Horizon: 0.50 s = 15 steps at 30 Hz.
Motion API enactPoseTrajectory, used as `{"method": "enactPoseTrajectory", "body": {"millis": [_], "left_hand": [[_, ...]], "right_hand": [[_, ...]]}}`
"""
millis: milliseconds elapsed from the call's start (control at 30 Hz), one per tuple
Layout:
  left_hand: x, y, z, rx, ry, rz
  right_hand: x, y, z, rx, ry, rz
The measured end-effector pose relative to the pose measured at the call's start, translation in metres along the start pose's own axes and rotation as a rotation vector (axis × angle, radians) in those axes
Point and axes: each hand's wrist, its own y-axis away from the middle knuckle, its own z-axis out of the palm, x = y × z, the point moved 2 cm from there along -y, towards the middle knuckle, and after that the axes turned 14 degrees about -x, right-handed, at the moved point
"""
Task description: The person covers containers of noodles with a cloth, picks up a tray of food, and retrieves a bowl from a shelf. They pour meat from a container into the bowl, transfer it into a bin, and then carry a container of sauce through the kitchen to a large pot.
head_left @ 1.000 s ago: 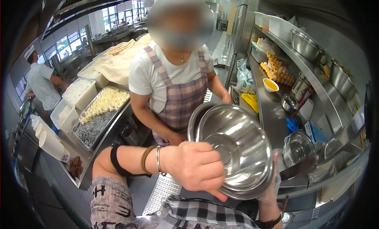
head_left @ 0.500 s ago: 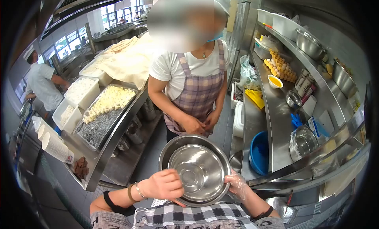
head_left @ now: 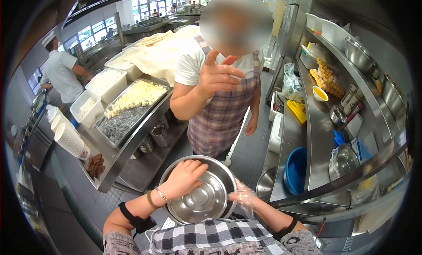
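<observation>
Two nested steel bowls (head_left: pixel 200 201) are close in front of my body, tilted so their shiny insides show. My right hand (head_left: pixel 241 195), in a clear plastic glove, grips the right rim. Bare, with a bracelet at the wrist, my left hand (head_left: pixel 184 178) reaches over the upper left of the bowls; its fingers are bent, and whether they hold anything is hidden. A co-worker in a checked apron (head_left: pixel 220 110) stands facing me, one hand (head_left: pixel 220 77) raised with fingers spread and the other hanging down.
On the left steel table (head_left: pixel 116 160) are a tray of pale dough pieces (head_left: pixel 140 97), white tubs (head_left: pixel 105 86) and stacked paper cups (head_left: pixel 70 138). At right, shelves hold a blue basin (head_left: pixel 295 169), egg trays (head_left: pixel 326 79) and a yellow-filled bowl (head_left: pixel 320 94). Another person (head_left: pixel 63 75) stands far left.
The bowls have moved left, along with my hands. My left hand has shifted from the lower left rim to over the upper left. The co-worker has raised one hand and lowered the other.
</observation>
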Motion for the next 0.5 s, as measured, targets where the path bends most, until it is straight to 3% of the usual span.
{"method": "enactPoseTrajectory", "body": {"millis": [67,133,267,367,500], "left_hand": [[0.002,-0.007,0.01,-0.04,0.02,0.098],[0.004,-0.012,0.013,-0.048,-0.039,0.136],[-0.002,-0.01,0.024,-0.172,0.032,0.064],[-0.006,-0.009,0.023,-0.236,0.019,0.072],[-0.013,-0.006,0.027,-0.353,0.111,-0.057]], "right_hand": [[0.01,-0.011,0.003,-0.055,-0.062,0.021],[0.016,-0.022,0.003,-0.081,0.137,-0.107],[0.011,-0.018,0.01,-0.127,0.204,-0.02],[0.007,-0.016,0.014,-0.106,0.282,-0.062],[0.003,-0.011,0.017,-0.136,0.281,-0.029]]}}
